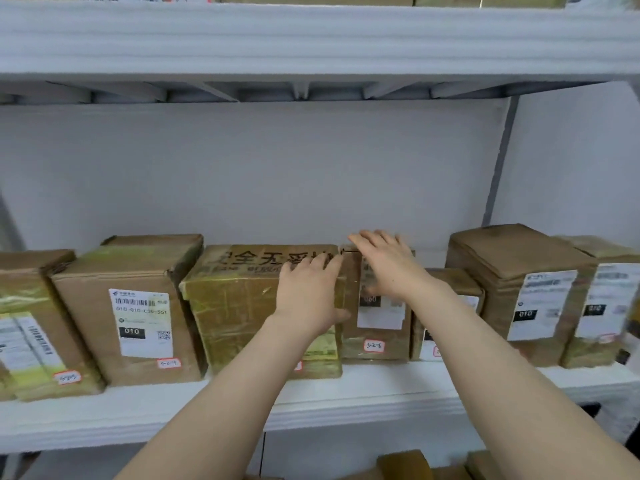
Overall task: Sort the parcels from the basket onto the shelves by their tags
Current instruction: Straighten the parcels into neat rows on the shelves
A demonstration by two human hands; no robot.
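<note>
A narrow brown parcel (377, 327) with a white label and a small red-bordered tag stands on the white shelf (346, 393), wedged between a tape-wrapped box with black printed characters (235, 306) and a low box (450, 282). My left hand (308, 296) lies flat with straight fingers against the top right corner of the printed box, next to the narrow parcel. My right hand (388, 261) rests flat on the top front of the narrow parcel, fingers spread.
More labelled cardboard parcels line the shelf: two at the left (138, 306) and two taller ones at the right (519, 292). An upper shelf (311, 39) hangs overhead. Brown boxes (405, 464) show below the shelf edge.
</note>
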